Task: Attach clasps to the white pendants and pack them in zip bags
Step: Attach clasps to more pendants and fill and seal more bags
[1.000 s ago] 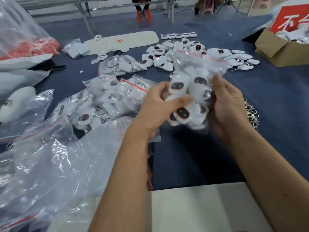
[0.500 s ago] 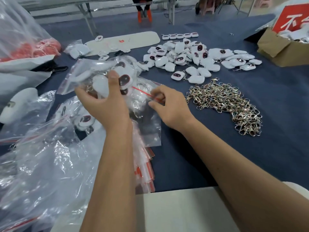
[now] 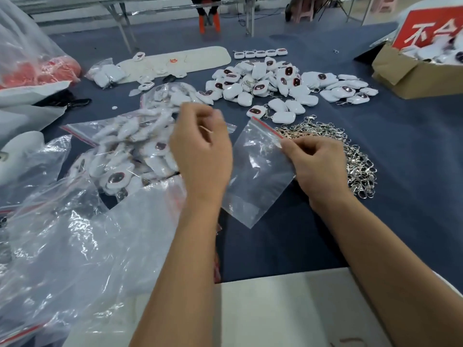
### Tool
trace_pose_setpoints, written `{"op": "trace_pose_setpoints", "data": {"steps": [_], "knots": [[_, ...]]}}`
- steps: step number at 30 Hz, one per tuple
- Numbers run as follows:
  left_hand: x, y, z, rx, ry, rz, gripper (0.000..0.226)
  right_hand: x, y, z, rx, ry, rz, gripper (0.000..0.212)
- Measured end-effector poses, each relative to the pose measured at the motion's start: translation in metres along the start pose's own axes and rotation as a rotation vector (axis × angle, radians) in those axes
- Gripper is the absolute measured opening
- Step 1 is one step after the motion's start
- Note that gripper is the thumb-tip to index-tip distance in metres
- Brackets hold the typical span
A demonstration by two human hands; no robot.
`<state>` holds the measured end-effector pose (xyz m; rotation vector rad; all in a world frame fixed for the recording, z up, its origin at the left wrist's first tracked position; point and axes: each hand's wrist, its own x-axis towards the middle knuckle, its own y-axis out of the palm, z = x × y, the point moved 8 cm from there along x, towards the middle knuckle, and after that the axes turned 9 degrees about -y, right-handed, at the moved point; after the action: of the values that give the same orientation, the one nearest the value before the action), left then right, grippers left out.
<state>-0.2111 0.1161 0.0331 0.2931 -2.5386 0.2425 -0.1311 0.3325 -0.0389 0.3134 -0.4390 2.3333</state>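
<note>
A dark blue worktop (image 3: 313, 246) stretches out below me, with the loose white pendants (image 3: 275, 83) heaped beyond an empty zip bag (image 3: 255, 176). My right hand (image 3: 318, 166) pinches that bag's red-striped mouth corner, I judge so the mouth can be opened. Just right of the bag lies the clasp pile (image 3: 350, 156); left of it, filled bags (image 3: 130, 151). My left hand (image 3: 203, 151) hovers blurred, fingers loosely curled, holding nothing I can make out.

A red sign (image 3: 433, 28) stands in the cardboard box (image 3: 411, 76) at the far right, bearing large white Chinese characters. Only the first, "不", reads clearly; the second is cut off.
</note>
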Motion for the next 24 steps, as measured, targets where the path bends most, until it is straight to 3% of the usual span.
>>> {"op": "trace_pose_setpoints", "data": {"steps": [3, 7, 9, 15, 18, 21, 24], "knots": [[-0.027, 0.042, -0.011, -0.092, -0.065, 0.207, 0.023, -0.004, -0.021, 0.000, 0.020, -0.042, -0.156, 0.022], [-0.060, 0.082, 0.017, -0.062, -0.452, 0.443, 0.042, -0.013, -0.015, 0.018, 0.014, -0.204, -0.138, 0.021], [-0.064, 0.084, 0.030, -0.074, -0.568, 0.469, 0.041, -0.016, -0.009, 0.022, -0.012, -0.242, -0.110, 0.022], [-0.053, 0.076, 0.046, -0.091, -0.669, 0.557, 0.021, -0.014, 0.009, 0.017, -0.128, -0.205, 0.085, 0.019], [-0.056, 0.073, 0.053, -0.120, -0.784, 0.612, 0.021, -0.012, 0.012, 0.010, -0.027, -0.112, 0.116, 0.032], [-0.055, 0.072, 0.056, -0.126, -0.789, 0.616, 0.026, -0.012, 0.011, 0.006, 0.088, -0.018, 0.084, 0.044], [-0.053, 0.071, 0.056, -0.159, -0.771, 0.580, 0.025, -0.013, 0.015, 0.013, 0.029, -0.090, 0.121, 0.041]]}}
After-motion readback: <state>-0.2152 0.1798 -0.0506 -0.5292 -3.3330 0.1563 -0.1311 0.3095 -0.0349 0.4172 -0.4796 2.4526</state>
